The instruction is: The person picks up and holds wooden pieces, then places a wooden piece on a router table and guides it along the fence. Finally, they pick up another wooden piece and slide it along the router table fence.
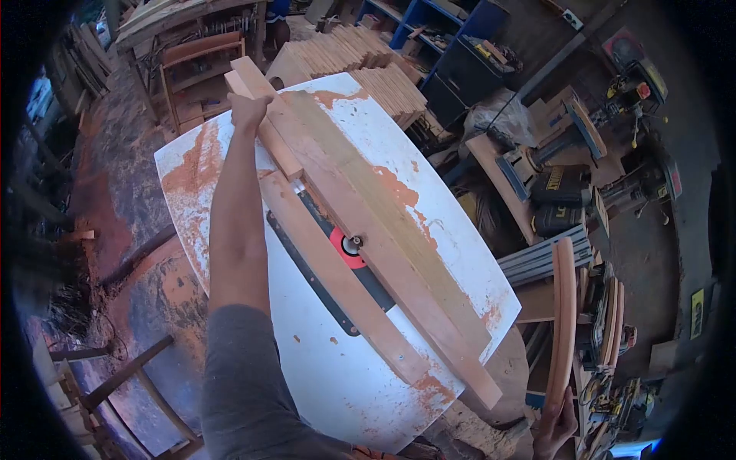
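My left hand (250, 112) is closed around a short wooden block (277, 147) at the far left end of the white table (307, 368). Long boards (383, 264) lie beside that block, across the table. A router bit in a red ring (349, 247) shows between the boards and a curved wooden strip (337, 276) nearer me. At the lower right, my right hand (555, 428) grips the bottom end of a curved wooden piece (563, 322), which stands up beside the table. Part of that hand is hidden by the frame's edge.
Stacked wooden slats (337, 57) stand behind the table. Tool cases (560, 199) and machines (636, 92) line the right side. A wooden chair frame (203, 73) stands at the back left, another frame (138, 372) at the lower left. Sawdust lies on the table and floor.
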The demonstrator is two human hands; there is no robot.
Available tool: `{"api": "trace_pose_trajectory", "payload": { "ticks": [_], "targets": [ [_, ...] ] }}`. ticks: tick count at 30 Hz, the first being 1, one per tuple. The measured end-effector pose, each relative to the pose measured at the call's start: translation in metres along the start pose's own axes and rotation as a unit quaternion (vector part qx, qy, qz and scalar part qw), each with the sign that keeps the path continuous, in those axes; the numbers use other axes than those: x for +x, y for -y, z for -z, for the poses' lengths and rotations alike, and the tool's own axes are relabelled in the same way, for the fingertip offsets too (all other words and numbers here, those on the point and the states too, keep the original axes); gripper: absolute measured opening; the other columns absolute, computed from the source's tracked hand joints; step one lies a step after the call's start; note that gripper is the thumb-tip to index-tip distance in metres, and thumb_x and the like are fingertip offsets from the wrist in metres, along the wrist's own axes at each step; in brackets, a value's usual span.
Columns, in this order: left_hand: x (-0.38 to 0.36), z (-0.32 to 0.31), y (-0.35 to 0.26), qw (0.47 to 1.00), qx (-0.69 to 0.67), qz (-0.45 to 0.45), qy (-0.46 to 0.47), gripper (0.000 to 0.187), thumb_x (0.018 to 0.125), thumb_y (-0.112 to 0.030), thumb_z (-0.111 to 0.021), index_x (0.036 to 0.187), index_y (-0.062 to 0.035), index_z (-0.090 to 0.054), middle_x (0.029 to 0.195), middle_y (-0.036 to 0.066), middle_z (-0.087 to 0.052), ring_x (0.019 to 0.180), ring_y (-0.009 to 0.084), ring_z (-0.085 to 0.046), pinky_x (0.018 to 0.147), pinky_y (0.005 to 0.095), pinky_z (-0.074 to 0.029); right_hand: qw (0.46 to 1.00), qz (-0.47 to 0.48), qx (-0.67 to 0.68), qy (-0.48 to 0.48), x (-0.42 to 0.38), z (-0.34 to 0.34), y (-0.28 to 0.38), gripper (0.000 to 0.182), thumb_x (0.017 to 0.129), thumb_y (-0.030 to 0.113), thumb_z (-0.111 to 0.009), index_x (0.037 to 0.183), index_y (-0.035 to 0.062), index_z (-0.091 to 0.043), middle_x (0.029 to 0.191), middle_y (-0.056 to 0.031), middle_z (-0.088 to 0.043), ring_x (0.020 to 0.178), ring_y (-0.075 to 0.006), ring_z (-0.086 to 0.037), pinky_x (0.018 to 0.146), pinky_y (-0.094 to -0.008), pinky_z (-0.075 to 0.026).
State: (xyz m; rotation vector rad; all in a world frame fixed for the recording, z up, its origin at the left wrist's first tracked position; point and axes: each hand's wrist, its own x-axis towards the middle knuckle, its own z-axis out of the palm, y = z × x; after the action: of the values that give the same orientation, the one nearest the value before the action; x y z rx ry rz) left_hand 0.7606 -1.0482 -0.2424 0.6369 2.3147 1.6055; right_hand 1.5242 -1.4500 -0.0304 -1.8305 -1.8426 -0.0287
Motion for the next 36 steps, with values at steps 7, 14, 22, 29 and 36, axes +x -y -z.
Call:
{"api": "trace_pose_trajectory", "payload": {
  "ticks": [7, 14, 22, 29, 36],
  "targets": [
    [-0.016, -0.001, -0.002, 0.970, 0.233, -0.003, 0.074, 0.101, 0.073, -0.048, -0.083, 0.141, 0.0084, -0.035, 0.132, 0.029, -0.059, 0.121, 0.0387, -0.060, 0.112, 0.0496, -0.036, 0.996, 0.016, 0.076, -0.040, 0.005, -0.009, -0.002, 0.050, 0.101, 0.025, -0.065, 0.142, -0.0028, -0.056, 0.077, 0.0003, -0.066, 0.055, -0.0042, -0.046, 0.049, -0.0224, -0.035],
    [-0.010, 0.014, 0.040, 0.972, 0.177, -0.129, 0.090, 0.110, 0.069, -0.060, -0.081, 0.145, 0.0043, -0.035, 0.141, 0.029, -0.050, 0.132, 0.0374, -0.051, 0.114, 0.0522, -0.028, 0.996, -0.046, 0.064, -0.049, 0.002, 0.007, 0.009, 0.054, 0.098, 0.033, -0.068, 0.138, -0.0023, -0.060, 0.067, 0.0007, -0.060, 0.050, -0.0060, -0.044, 0.044, -0.0251, -0.033],
    [-0.115, 0.062, 0.007, 0.882, 0.271, -0.283, 0.261, 0.133, 0.052, -0.064, -0.089, 0.151, 0.0051, -0.032, 0.142, 0.041, -0.041, 0.136, 0.0494, -0.044, 0.116, 0.0515, -0.031, 0.999, 0.004, 0.034, -0.004, 0.026, 0.001, -0.005, 0.052, 0.097, 0.029, -0.065, 0.132, -0.0088, -0.060, 0.078, -0.0083, -0.064, 0.064, -0.0123, -0.053, 0.057, -0.0286, -0.041],
    [-0.114, 0.055, -0.009, 0.858, 0.346, -0.258, 0.279, 0.091, 0.067, -0.048, -0.080, 0.135, 0.0058, -0.052, 0.116, 0.037, -0.063, 0.109, 0.0462, -0.065, 0.097, 0.0454, -0.054, 0.996, 0.009, 0.071, 0.053, 0.017, -0.002, -0.030, 0.055, 0.099, 0.027, -0.060, 0.136, -0.0147, -0.053, 0.093, -0.0152, -0.070, 0.081, -0.0146, -0.062, 0.072, -0.0271, -0.049],
    [-0.062, 0.061, 0.002, 0.883, 0.332, -0.214, 0.254, 0.069, 0.074, -0.036, -0.076, 0.127, 0.0034, -0.056, 0.110, 0.030, -0.069, 0.105, 0.0430, -0.067, 0.094, 0.0457, -0.055, 0.994, 0.102, 0.040, -0.024, 0.011, 0.013, -0.030, 0.051, 0.099, 0.035, -0.065, 0.131, -0.0045, -0.065, 0.063, 0.0010, -0.056, 0.049, -0.0055, -0.041, 0.044, -0.0270, -0.028]
  ]
}}
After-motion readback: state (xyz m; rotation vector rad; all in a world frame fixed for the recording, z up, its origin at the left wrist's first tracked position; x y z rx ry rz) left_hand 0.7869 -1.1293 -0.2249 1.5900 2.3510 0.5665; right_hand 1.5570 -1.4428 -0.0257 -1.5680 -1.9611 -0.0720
